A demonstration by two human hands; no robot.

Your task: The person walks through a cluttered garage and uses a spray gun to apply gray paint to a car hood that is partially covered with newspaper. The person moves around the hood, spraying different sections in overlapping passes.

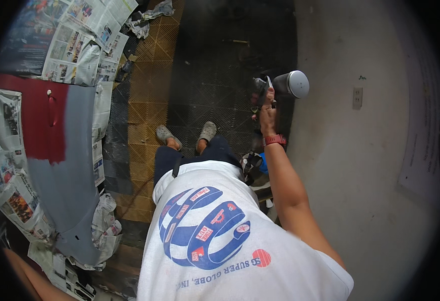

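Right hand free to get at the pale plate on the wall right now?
Probably not: the right hand is wrapped around a spray gun, and its silver cup sits on the side toward the pale plate. Nothing else visible blocks the way; depth to the wall is hard to judge.

A pale wall (340, 165) borders a black and ochre tiled floor (205, 85).

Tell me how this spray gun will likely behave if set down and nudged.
The spray gun in your right hand would probably tip easily, its bulky cup sticking out to one side. Laid down, it might roll, as the cup looks round. That smooth, metallic-looking surface could be slippery.
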